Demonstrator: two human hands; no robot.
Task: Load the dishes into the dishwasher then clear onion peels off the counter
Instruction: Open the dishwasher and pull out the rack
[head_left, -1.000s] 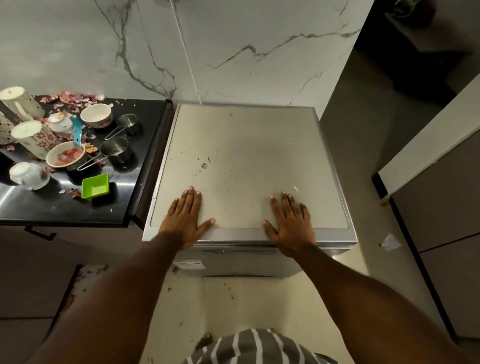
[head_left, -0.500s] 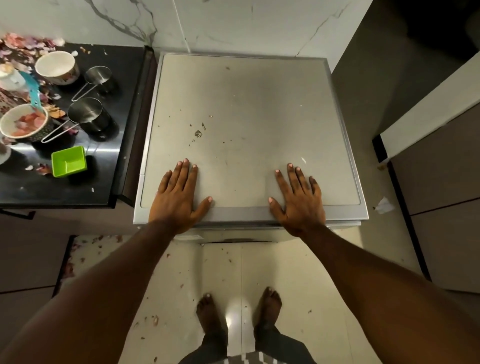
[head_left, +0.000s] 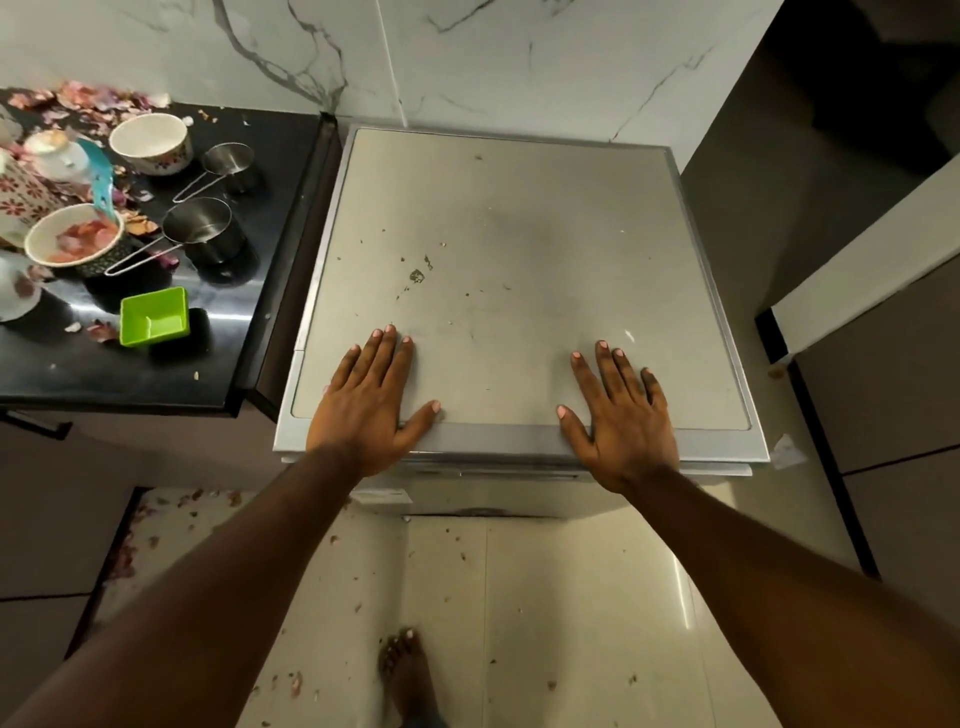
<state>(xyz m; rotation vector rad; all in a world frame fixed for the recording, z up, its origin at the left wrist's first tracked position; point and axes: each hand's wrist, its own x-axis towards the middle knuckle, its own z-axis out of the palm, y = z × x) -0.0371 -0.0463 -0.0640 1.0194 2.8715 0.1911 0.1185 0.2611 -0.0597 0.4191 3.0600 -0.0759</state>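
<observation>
Both palms lie flat on the grey top of the dishwasher (head_left: 519, 249), near its front edge: the left hand (head_left: 370, 400) and the right hand (head_left: 621, 415), fingers straight and spread, neither grip closed on anything. The door below them is mostly hidden by the overhanging top, so I cannot tell whether it is ajar.

To the left, the black worktop (head_left: 156, 374) carries the dishes: a white bowl (head_left: 150, 143), two steel measuring cups (head_left: 205, 231) with long handles, a green square container (head_left: 154, 315), and a bowl holding onion peels (head_left: 78, 241) with a teal utensil (head_left: 101, 179) leaning in it. More peels (head_left: 88, 101) lie against the marble wall. Cups at the far left are cut off by the frame. One bare foot (head_left: 408, 670) shows on the littered floor.
</observation>
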